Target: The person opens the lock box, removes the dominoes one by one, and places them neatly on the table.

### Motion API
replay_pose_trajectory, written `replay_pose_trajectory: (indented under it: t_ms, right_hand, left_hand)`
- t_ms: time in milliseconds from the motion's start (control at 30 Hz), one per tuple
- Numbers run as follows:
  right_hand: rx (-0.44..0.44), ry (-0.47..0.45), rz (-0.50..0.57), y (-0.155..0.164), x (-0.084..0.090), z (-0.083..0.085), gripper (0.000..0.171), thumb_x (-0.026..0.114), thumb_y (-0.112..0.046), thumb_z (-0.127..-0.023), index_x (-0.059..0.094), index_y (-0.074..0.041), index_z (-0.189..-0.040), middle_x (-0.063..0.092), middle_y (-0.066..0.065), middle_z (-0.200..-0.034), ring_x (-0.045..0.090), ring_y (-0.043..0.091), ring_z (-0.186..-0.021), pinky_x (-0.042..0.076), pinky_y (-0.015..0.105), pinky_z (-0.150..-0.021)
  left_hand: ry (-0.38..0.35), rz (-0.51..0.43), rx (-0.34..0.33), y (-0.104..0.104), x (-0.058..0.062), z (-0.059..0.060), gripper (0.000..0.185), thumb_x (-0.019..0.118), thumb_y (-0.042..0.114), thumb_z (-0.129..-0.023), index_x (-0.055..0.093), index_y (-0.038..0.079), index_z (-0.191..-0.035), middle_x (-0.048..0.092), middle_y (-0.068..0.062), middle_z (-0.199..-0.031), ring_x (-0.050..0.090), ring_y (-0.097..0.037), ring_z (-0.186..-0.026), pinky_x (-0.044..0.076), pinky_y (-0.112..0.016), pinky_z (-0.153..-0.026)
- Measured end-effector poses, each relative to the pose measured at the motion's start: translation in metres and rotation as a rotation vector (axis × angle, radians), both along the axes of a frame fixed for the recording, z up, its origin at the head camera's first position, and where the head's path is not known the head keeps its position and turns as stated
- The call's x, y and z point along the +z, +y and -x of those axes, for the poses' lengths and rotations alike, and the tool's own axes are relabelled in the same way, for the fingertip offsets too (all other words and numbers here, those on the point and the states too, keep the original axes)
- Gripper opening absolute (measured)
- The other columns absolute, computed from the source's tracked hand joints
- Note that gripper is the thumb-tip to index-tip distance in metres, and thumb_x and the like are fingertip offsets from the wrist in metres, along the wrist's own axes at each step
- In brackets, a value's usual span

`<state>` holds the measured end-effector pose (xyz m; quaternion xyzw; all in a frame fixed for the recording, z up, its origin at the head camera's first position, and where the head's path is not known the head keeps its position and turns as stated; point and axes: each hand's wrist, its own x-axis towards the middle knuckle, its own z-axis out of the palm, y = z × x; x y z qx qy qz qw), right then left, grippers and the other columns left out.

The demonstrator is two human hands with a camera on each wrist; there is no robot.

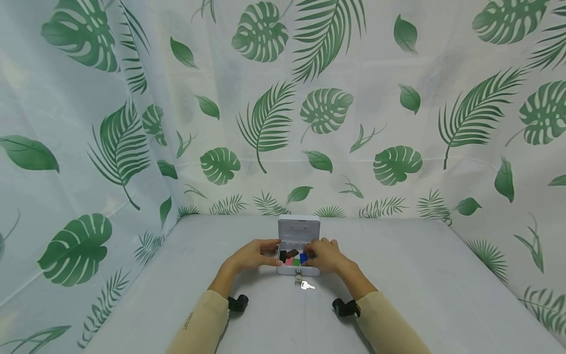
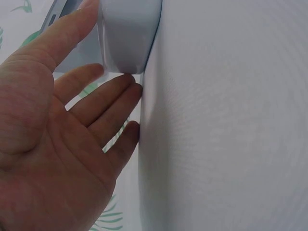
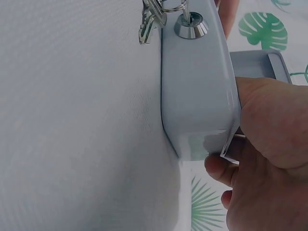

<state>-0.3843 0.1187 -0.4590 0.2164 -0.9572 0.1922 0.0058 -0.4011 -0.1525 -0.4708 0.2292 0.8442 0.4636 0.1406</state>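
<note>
The box [image 1: 287, 271] is plain pale grey-white with a darker grey lid lining [image 1: 298, 231], its lock [image 3: 191, 28] and keys [image 3: 153, 19] shiny silver. Among the pieces inside, one is black [image 1: 282, 256], another brown [image 1: 292, 253], and others pink [image 1: 289, 261], green [image 1: 296, 262] and strong blue [image 1: 303, 258]. The counter [image 1: 398, 275] is pale grey, the backdrop [image 1: 376, 113] white with a scattered print of green leaves and fronds, the sleeves [image 1: 389, 324] beige, and the wrist cameras [image 1: 240, 303] black.
</note>
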Motion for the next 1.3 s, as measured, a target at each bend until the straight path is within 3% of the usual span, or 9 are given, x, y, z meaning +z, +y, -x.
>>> replay_pose_trajectory:
  t_ms: [567, 867, 1300]
  right_hand:
    - [-0.002, 0.016, 0.033, 0.003, -0.005, 0.005, 0.032, 0.089, -0.031, -0.084, 0.078, -0.012, -0.108, 0.071, -0.001, -0.090, 0.054, 0.016, -0.088, 0.033, 0.041, -0.078]
    - [0.012, -0.011, 0.070, 0.006, -0.001, 0.007, 0.035, 0.088, -0.030, -0.084, 0.077, -0.010, -0.112, 0.075, 0.000, -0.095, 0.062, 0.015, -0.089, 0.035, 0.044, -0.082]
    - [0.015, -0.024, 0.067, 0.009, 0.006, 0.006, 0.039, 0.086, -0.033, -0.087, 0.076, -0.010, -0.116, 0.072, -0.004, -0.096, 0.059, 0.013, -0.089, 0.033, 0.043, -0.084]
  left_hand:
    - [0.000, 0.009, 0.009, 0.000, 0.002, -0.001, 0.080, 0.086, 0.039, -0.086, 0.051, 0.020, -0.155, 0.059, -0.009, -0.151, 0.054, -0.032, -0.142, 0.034, -0.062, -0.120]
    - [0.005, 0.021, 0.015, -0.001, 0.001, -0.001, 0.080, 0.086, 0.040, -0.086, 0.051, 0.021, -0.155, 0.060, -0.009, -0.151, 0.055, -0.032, -0.142, 0.034, -0.063, -0.120]
    - [-0.001, 0.016, 0.009, 0.000, 0.001, -0.002, 0.080, 0.085, 0.041, -0.087, 0.050, 0.022, -0.156, 0.059, -0.008, -0.152, 0.053, -0.032, -0.143, 0.034, -0.063, -0.120]
